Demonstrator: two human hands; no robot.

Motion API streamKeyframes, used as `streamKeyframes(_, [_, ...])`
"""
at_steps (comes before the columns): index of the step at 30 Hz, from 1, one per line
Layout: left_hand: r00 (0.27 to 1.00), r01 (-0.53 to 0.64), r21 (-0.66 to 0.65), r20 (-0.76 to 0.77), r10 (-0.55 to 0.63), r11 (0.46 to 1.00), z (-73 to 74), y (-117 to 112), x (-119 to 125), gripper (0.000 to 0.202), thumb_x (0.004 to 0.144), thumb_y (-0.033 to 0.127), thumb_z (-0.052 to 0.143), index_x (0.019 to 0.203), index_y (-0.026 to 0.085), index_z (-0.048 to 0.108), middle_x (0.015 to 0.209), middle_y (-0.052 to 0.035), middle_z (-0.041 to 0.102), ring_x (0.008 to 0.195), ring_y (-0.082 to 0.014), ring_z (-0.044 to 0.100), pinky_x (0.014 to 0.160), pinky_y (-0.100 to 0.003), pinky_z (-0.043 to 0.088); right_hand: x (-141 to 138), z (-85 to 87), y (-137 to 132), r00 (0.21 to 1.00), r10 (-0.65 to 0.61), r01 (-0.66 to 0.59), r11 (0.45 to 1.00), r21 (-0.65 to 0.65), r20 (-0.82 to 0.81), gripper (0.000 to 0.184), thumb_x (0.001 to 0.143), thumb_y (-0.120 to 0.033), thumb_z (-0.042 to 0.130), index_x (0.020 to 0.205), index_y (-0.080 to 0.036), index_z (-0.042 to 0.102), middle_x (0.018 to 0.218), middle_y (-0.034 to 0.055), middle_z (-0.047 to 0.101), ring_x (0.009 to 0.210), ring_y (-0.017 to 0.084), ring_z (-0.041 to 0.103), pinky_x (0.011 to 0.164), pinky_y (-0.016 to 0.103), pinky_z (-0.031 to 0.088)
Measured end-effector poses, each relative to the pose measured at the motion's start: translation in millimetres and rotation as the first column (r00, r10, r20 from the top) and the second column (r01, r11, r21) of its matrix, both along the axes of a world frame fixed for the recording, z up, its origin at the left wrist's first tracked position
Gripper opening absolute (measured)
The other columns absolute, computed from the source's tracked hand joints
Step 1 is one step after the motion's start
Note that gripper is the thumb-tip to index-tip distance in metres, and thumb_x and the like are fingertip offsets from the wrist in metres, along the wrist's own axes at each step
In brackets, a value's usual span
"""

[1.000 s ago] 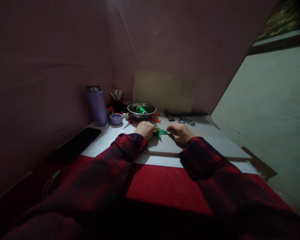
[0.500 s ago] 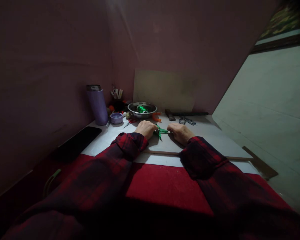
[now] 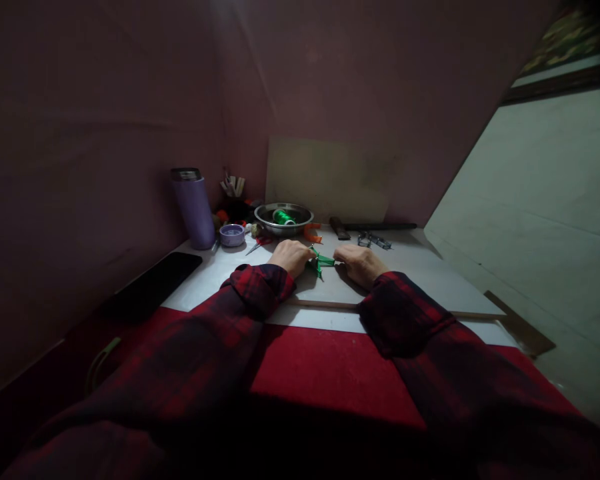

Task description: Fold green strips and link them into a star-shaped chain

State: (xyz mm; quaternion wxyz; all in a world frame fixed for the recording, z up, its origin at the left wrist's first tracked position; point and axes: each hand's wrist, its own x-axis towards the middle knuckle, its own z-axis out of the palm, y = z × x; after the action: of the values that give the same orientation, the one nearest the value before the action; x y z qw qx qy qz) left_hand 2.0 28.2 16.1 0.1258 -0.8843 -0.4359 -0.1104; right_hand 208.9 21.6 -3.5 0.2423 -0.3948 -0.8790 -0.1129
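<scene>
Closest to me, the red cloth (image 3: 330, 367) lies under my forearms. Just past it both hands rest on the pale board (image 3: 420, 287). My left hand (image 3: 291, 257) is curled, its fingertips pinching one end of the green piece (image 3: 320, 262). My right hand (image 3: 360, 263) grips the other end, so the piece sits between the two hands, low over the board. Well off to the left of my left hand lies a black phone (image 3: 153, 287). Beyond that hand are scissors (image 3: 257, 247), a small purple cup (image 3: 231, 235) and a metal bowl (image 3: 300, 223) holding a green spool (image 3: 283, 217). Beyond my right hand lies a metal tool (image 3: 375, 240).
</scene>
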Motion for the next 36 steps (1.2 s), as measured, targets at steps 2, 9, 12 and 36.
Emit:
streamKeyframes(2, [1.000,0.001,0.002,-0.003,-0.001,1.000,-0.2,0,0,0.035,0.082,0.013,0.045,0.102,0.028,0.070,0.091,-0.0069,0.070,0.090,-0.0210,0.063,0.074,-0.029,0.043,0,0.2,0,1.000,-0.003,0.003,1.000,0.006,0.001,0.017,0.068,-0.006,0.045,0.073,-0.019,0.054,0.072,0.0067,0.058,0.072,0.018,0.051,0.067,0.029,0.038])
streamKeyframes(9, [1.000,0.014,0.008,0.002,-0.014,1.000,-2.2,3,-1,0.035,0.082,0.014,0.045,0.102,0.029,0.070,0.092,-0.0062,0.070,0.092,-0.0199,0.063,0.075,-0.028,0.043,1,-3.4,1,0.966,0.016,-0.041,0.995,-0.089,-0.259,0.011,0.073,-0.013,0.048,0.072,-0.018,0.057,0.073,0.0058,0.060,0.070,0.017,0.054,0.067,0.029,0.042])
streamKeyframes(12, [1.000,0.012,0.008,-0.005,-0.012,1.000,-2.4,4,-1,0.035,0.082,0.015,0.045,0.103,0.028,0.070,0.092,-0.0069,0.070,0.091,-0.0206,0.064,0.074,-0.028,0.043,-3,-4.2,1,0.890,-0.084,-0.006,0.981,-0.196,-0.447,0.012,0.074,-0.015,0.048,0.075,-0.018,0.060,0.075,0.0049,0.063,0.071,0.016,0.058,0.067,0.030,0.045])
streamKeyframes(36, [1.000,0.010,0.013,-0.004,-0.010,1.000,-1.7,2,0,0.034,0.082,0.015,0.046,0.104,0.028,0.069,0.089,-0.0076,0.070,0.088,-0.0206,0.064,0.071,-0.028,0.043,-10,-4.4,4,0.835,-0.220,0.025,0.931,-0.365,-0.504,0.011,0.074,-0.020,0.053,0.079,-0.019,0.062,0.067,0.0012,0.063,0.064,0.015,0.058,0.065,0.030,0.046])
